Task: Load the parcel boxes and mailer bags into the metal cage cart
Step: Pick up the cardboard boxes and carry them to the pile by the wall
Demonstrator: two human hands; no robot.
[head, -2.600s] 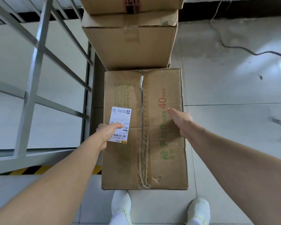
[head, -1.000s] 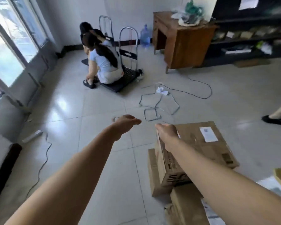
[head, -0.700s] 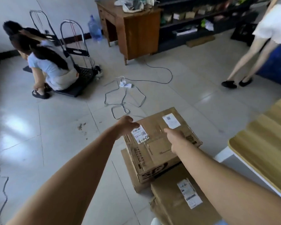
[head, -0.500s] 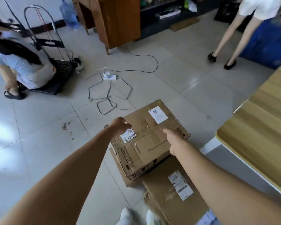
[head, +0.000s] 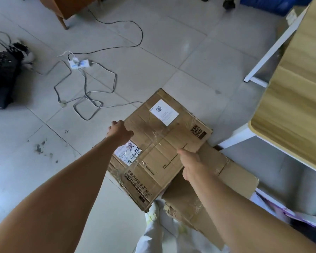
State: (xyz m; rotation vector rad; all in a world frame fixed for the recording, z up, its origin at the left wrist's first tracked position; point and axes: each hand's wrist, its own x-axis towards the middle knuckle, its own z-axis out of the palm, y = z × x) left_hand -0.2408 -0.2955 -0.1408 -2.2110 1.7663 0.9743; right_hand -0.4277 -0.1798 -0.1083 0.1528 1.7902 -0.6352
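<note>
A taped brown parcel box (head: pixel 164 141) with two white labels sits on top of a pile of boxes on the floor. My left hand (head: pixel 119 133) grips its left edge, fingers curled over the side. My right hand (head: pixel 191 162) grips its right edge near the front. A second brown box (head: pixel 224 172) lies lower, under and to the right of it. The metal cage cart is out of view.
A wooden-topped table (head: pixel 297 99) with white legs stands close on the right. Loose cables and a power strip (head: pixel 78 63) lie on the tiled floor ahead left. A wooden desk leg (head: pixel 62 21) is at the top left. My white shoes (head: pixel 151 214) are below the boxes.
I have turned away from the cage cart to the pile of boxes. Both hands reached down and now grip the top box at its two sides.
</note>
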